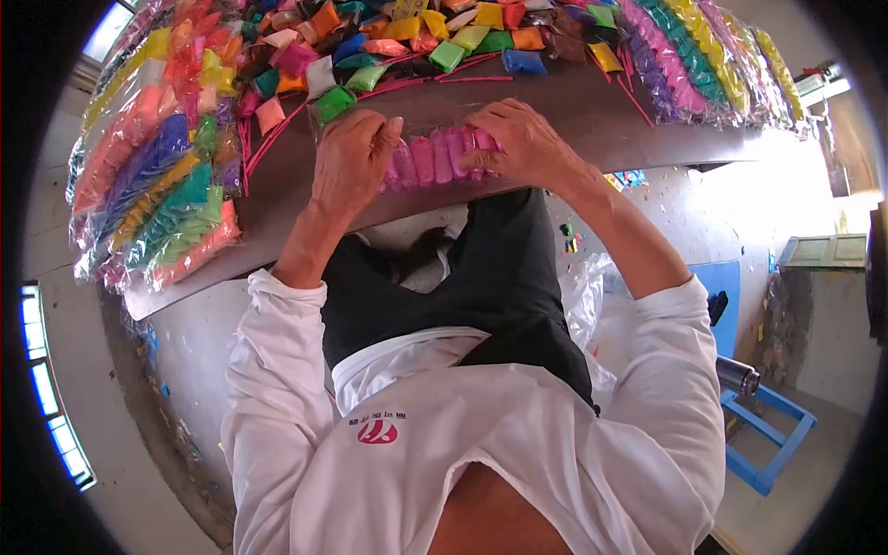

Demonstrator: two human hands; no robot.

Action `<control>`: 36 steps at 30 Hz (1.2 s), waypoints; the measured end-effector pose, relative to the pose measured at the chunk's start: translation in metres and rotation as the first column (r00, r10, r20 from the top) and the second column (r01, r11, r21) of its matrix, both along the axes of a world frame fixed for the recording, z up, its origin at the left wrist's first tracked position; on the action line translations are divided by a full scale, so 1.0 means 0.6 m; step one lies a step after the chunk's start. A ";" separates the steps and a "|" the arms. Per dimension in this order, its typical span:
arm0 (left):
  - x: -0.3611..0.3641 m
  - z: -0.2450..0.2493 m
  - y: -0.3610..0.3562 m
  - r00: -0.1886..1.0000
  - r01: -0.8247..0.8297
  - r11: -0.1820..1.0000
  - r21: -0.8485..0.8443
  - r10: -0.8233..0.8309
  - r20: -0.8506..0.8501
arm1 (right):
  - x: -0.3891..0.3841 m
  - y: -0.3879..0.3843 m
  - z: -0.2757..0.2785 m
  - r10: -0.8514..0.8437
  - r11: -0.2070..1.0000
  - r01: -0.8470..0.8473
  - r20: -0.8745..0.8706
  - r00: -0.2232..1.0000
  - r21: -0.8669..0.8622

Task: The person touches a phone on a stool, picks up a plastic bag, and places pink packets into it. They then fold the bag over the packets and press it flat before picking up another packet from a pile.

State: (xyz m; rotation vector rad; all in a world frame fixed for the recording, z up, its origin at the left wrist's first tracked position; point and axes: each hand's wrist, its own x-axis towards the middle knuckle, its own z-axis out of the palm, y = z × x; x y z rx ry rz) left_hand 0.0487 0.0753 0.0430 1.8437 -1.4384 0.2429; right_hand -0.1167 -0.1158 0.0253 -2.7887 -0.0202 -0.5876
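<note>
A row of bright pink packets (435,159) lies side by side near the table's front edge, with what looks like clear plastic around it. My left hand (353,153) is closed at the left end of the row, thumb toward the packets. At the other end, my right hand (525,141) curls its fingers over the last packets. Both palms face down, and part of each end is hidden beneath my fingers.
A heap of small colored packets (448,57) covers the table's far side. Thin pink sticks (474,80) lie before it. Long clear bags of colored packets (153,199) are stacked at left, with more bags (689,55) at right. A blue stool (768,435) stands at lower right.
</note>
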 end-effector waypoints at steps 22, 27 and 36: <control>-0.016 -0.014 -0.028 0.995 -0.091 0.987 0.135 0.085 0.050 | -0.063 -0.075 0.011 -0.001 0.861 0.104 -0.203 0.979 0.498; -0.013 -0.018 -0.027 0.993 -0.121 0.981 0.150 0.118 0.029 | -0.062 -0.070 0.023 -0.013 0.873 0.101 -0.183 0.983 0.478; -0.018 -0.021 -0.029 0.990 -0.139 0.980 0.141 0.134 0.045 | -0.056 -0.089 0.016 0.088 0.868 0.051 -0.255 0.963 0.495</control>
